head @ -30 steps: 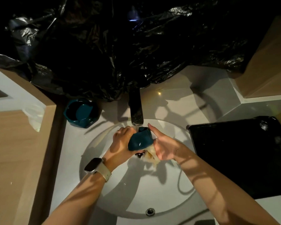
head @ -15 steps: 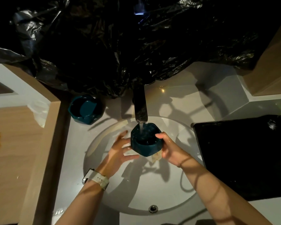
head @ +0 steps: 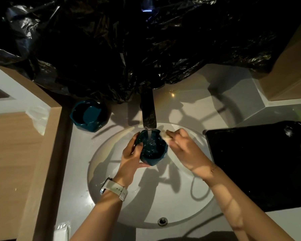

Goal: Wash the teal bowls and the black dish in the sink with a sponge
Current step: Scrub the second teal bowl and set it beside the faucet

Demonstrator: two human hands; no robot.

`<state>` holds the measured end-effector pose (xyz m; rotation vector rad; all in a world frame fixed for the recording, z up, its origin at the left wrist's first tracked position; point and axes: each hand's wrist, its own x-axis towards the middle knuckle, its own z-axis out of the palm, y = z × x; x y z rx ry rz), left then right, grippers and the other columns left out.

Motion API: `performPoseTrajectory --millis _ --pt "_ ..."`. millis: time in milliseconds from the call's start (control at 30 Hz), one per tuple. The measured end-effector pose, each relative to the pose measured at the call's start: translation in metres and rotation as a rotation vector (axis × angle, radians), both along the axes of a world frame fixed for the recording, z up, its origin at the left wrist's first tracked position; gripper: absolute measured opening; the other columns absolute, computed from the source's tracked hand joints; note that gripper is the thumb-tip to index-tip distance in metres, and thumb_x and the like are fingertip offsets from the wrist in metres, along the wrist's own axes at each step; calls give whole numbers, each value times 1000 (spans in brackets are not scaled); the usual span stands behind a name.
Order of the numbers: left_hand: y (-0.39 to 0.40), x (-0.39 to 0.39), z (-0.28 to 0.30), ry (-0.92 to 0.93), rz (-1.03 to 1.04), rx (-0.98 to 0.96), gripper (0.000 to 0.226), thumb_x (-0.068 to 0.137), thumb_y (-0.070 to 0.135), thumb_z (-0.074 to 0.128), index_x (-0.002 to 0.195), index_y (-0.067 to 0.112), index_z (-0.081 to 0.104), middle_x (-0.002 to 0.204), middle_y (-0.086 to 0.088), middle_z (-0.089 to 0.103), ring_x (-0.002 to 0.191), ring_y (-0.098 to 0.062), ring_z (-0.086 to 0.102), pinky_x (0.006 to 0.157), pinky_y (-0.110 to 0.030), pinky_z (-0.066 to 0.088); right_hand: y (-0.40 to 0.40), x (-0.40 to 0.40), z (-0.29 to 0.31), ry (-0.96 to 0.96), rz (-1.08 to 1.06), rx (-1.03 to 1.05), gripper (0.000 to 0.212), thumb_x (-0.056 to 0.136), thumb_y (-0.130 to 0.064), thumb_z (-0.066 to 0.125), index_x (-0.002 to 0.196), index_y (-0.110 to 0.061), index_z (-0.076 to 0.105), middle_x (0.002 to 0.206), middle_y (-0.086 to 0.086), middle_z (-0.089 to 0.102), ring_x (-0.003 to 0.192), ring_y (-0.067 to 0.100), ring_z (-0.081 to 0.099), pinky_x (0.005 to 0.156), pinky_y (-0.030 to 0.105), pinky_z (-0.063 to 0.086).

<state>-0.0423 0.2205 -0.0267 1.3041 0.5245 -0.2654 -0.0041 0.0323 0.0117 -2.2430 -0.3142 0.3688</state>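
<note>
A teal bowl (head: 153, 150) sits upright under the running faucet (head: 148, 113), water pouring into it over the white sink (head: 111, 197). My left hand (head: 131, 153) grips its left side, thumb over the rim. My right hand (head: 182, 148) is just right of the bowl and pinches a pale sponge (head: 164, 136) near the rim. Another teal bowl (head: 89, 115), with a smaller teal piece inside, stands on the counter at the back left. The black dish (head: 261, 164) lies flat on the counter at the right.
Crumpled black plastic (head: 129, 49) covers the wall behind the faucet. Wooden cabinet panels flank the counter, left (head: 16, 162) and right (head: 288, 70). The overflow hole (head: 162, 221) is at the sink's near rim.
The bowl passed from my right hand to my left. My right hand let go of it and moved to its right with the sponge. Water keeps running into the bowl.
</note>
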Motion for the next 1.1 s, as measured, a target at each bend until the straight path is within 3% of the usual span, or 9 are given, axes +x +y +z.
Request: performPoseTrajectory --millis 133,267,333,500,600,667,867,967,1100 --pt "-3 2 -7 10 10 139 42 101 12 51 140 29 54 123 -3 63 109 -24 66 64 -40 63 27 4 5 -288 -32 -163 17 79 -7 70 96 -13 70 94 2 64 88 24 65 77 19 38" --pt "-9 3 -13 -29 11 242 36 100 14 55 134 26 60 115 1 67 98 -1 65 73 -9 52 57 5 -7 -147 83 -359 23 92 -18 53 109 -10 66 112 9 62 103 28 60 86 27 41" --pt "-8 3 -15 -11 21 251 34 99 18 58 132 25 62 113 7 69 96 5 65 79 -7 50 59 9 -10 -74 150 -377 26 89 -20 53 110 -14 67 115 7 62 104 27 59 88 30 43" --pt "0 1 -21 17 -15 284 39 99 22 58 138 28 58 115 5 70 102 -12 69 96 -37 55 41 14 -1 206 364 -322 17 83 -13 63 95 -11 74 91 7 69 87 25 60 71 20 45" --pt "-9 1 -20 27 14 225 37 100 19 56 136 26 58 123 -1 67 104 -14 67 90 -34 58 54 15 1 16 300 -559 21 90 -13 53 104 -6 67 102 14 67 96 31 62 75 26 46" --pt "-11 1 -20 69 70 164 33 100 19 56 132 26 61 119 0 68 109 -22 66 95 -50 55 62 12 -8 -118 265 -579 25 92 -16 48 110 -8 63 113 12 65 104 31 61 84 31 46" --pt "5 0 -20 84 24 185 39 101 21 55 139 23 55 110 2 71 107 -28 68 92 -58 54 51 5 -27 155 279 -6 16 81 -2 69 95 -6 76 104 8 74 100 20 65 95 22 45" --pt "6 -2 -23 74 -11 210 41 100 25 57 140 28 54 112 3 70 108 -27 67 93 -58 53 44 19 -16 272 374 -176 16 80 -9 71 95 -10 77 95 4 74 85 14 61 74 8 41" --pt "-4 -5 -21 70 -24 189 41 100 24 56 141 27 54 120 3 68 111 -22 66 94 -57 54 55 21 -12 -30 304 -585 22 92 -19 51 98 -7 68 98 13 68 91 31 62 67 24 36"
